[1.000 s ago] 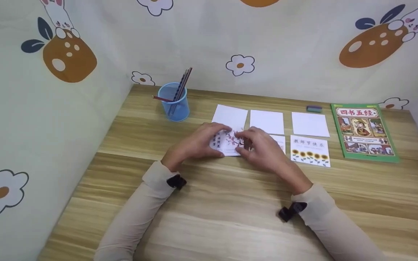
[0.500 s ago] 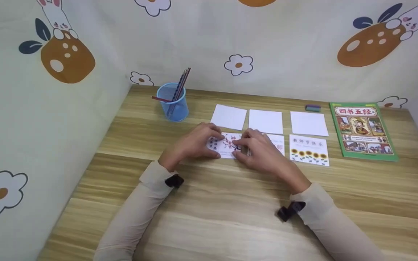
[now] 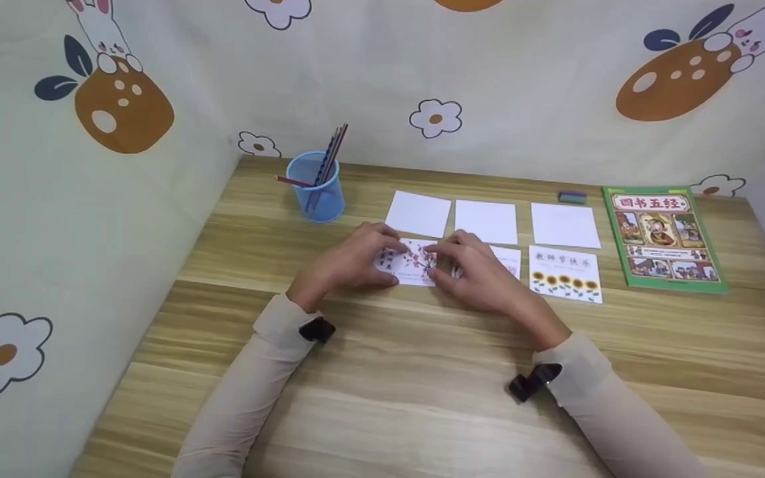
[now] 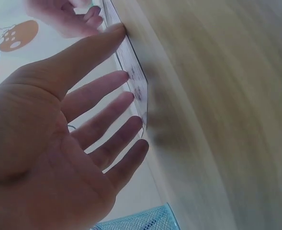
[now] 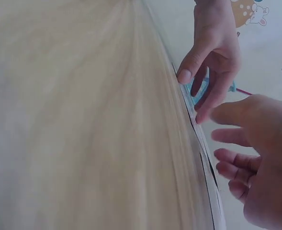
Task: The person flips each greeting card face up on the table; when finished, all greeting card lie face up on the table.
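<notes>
Head view: left hand [image 3: 349,262] and right hand [image 3: 479,272], fingers spread, press one flower card [image 3: 412,264]; three blank cards [image 3: 487,222] behind.

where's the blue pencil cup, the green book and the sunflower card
blue pencil cup [image 3: 325,192]: head view, on its front wall.
green book [image 3: 661,239]: head view, on the middle of its cover.
sunflower card [image 3: 565,274]: head view, on the card's centre, above the flowers.

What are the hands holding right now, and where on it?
Both touch the blossom card flat on the table: left hand fingertips on its left edge, right hand at its right edge. Neither lifts it.
</notes>
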Available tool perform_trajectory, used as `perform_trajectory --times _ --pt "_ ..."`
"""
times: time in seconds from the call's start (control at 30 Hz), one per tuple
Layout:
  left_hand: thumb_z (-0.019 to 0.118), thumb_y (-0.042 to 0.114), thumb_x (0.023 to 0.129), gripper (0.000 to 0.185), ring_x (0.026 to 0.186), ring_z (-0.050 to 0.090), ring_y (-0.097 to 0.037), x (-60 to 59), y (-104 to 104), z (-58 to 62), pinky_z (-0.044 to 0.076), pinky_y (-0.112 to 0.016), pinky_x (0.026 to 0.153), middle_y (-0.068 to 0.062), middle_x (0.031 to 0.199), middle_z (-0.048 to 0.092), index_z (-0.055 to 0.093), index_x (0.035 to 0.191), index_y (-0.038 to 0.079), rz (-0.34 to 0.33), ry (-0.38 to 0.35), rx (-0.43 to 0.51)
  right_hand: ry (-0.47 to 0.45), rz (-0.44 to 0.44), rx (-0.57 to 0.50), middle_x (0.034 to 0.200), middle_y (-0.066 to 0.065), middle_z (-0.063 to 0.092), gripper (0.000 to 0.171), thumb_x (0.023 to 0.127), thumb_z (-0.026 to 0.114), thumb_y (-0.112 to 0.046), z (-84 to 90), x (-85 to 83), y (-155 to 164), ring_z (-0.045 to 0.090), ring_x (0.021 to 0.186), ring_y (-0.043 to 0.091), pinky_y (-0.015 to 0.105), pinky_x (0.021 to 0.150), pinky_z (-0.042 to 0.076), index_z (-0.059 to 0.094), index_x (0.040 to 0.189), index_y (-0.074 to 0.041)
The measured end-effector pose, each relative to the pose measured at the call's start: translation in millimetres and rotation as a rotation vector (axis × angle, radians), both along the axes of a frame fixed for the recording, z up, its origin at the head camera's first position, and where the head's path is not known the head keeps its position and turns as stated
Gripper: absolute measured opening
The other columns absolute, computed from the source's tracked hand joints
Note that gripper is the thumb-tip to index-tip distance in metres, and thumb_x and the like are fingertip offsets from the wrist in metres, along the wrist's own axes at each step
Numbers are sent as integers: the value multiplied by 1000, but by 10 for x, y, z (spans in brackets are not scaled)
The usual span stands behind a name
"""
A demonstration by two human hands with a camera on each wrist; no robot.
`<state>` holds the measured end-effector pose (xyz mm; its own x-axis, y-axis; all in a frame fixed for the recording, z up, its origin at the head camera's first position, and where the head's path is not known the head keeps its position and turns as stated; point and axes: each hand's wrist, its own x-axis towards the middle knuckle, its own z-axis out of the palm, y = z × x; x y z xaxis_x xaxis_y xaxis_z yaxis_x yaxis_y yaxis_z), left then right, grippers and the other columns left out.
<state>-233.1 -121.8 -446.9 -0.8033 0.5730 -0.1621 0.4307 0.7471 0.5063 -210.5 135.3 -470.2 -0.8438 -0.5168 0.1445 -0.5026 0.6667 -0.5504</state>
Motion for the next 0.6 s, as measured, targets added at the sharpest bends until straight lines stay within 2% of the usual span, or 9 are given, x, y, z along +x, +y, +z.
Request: perform_trajectory --times 0.17,0.3,0.4,0.6 --pt "79 34 86 54 135 43 -25 46 105 45 38 -41 116 -8 142 54 64 135 17 -20 35 36 -24 -44 -139 114 7 63 39 93 72 -27 53 -72 190 58 102 24 39 88 51 66 131 -16" --pt "74 37 91 53 134 45 -24 58 288 70 38 -40 116 -7 140 56 61 137 16 -68 58 71 -41 -108 -207 121 12 64 38 94 71 -26 86 -125 555 60 108 29 47 88 53 66 130 -14" --pt "71 35 93 52 134 46 -24 35 442 86 38 -40 116 -7 141 57 60 139 13 -85 71 81 -46 -191 -215 126 13 63 39 95 70 -28 104 -159 886 57 114 31 50 90 52 65 130 -12" --pt "68 35 95 52 132 47 -23 -85 829 101 40 -36 115 -5 140 59 57 141 11 -123 119 102 -117 -375 -240 144 17 53 46 96 68 -33 108 -215 1505 49 132 38 57 106 45 61 135 -10"
